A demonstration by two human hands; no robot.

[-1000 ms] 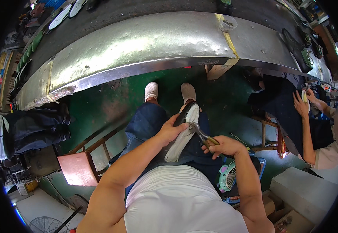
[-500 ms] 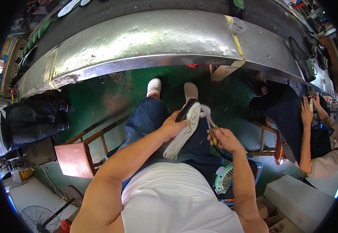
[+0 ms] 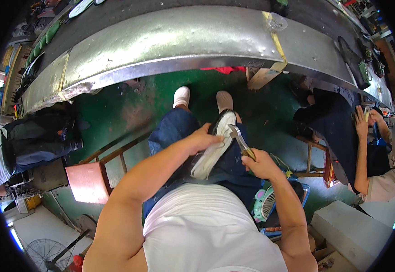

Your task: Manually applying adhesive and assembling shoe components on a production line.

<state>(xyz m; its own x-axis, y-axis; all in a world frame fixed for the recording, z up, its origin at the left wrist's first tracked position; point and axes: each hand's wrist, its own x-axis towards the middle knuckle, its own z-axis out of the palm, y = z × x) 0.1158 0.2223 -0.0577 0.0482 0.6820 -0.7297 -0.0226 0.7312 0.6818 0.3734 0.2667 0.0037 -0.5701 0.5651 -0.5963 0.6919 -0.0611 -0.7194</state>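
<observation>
Over my lap lies a dark shoe upper on its last, its pale underside (image 3: 213, 152) turned up and its toe pointing away from me. My left hand (image 3: 202, 138) grips it from the left side, thumb across the underside, the other fingers hidden behind it. In my closed right hand (image 3: 262, 164) are metal lasting pincers (image 3: 240, 138) with yellowish handles. Their head hangs at the shoe's right edge near the toe; whether it touches is hard to tell.
A metal-edged bench (image 3: 170, 38) runs ahead, bearing a clear cup (image 3: 277, 22) and dark shoes (image 3: 352, 61). A pinkish stool (image 3: 87, 181) stands left; a small green fan (image 3: 264, 204) is by my right hip. A co-worker's hands (image 3: 363, 124) work at far right.
The pincers, blurred by motion before, now show sharply with their head closer over the shoe's underside. My right hand has shifted slightly. The left hand still grips the shoe.
</observation>
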